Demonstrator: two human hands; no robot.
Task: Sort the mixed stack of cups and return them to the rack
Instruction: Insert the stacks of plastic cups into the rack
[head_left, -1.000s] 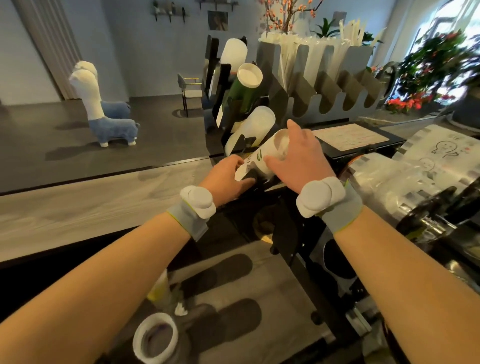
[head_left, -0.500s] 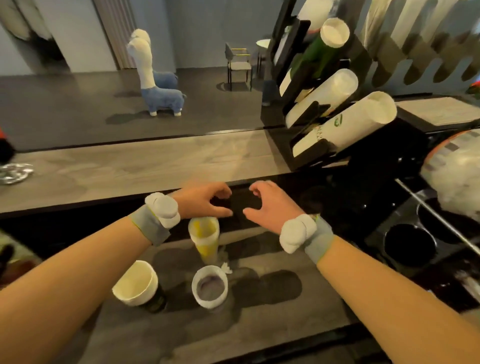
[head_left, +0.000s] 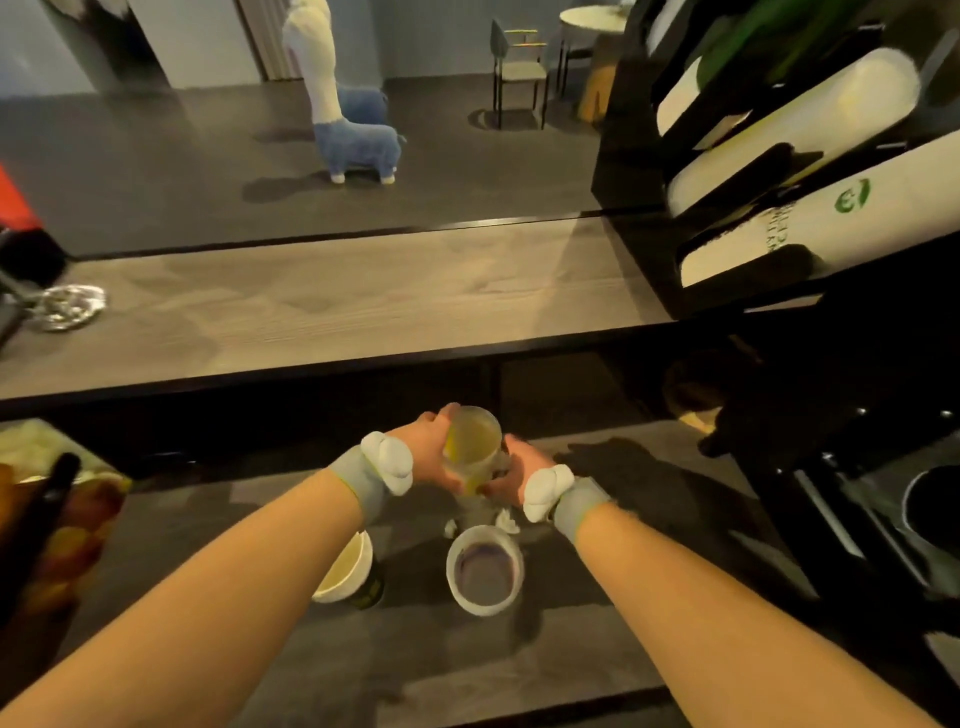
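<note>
A yellow cup stack (head_left: 474, 447) stands on the lower dark worktop (head_left: 597, 597). My left hand (head_left: 423, 457) grips it near the rim from the left, and my right hand (head_left: 517, 475) holds its lower part from the right. In front of it stand a white cup with a purple inside (head_left: 485, 571) and a white-rimmed dark green cup (head_left: 349, 571). The black cup rack (head_left: 644, 171) rises at the upper right with slanted sleeves of white cups (head_left: 810, 228) lying in its slots.
A raised wooden counter (head_left: 337, 301) runs across behind the worktop. A crumpled foil piece (head_left: 67, 306) lies at its left end. Round black openings (head_left: 932, 512) sit in the machine at right. A fruit-printed box (head_left: 57, 525) is at the left edge.
Both hands left the rack, came down to the worktop and closed around the yellow cup stack. My view dropped and moved closer to the worktop.
</note>
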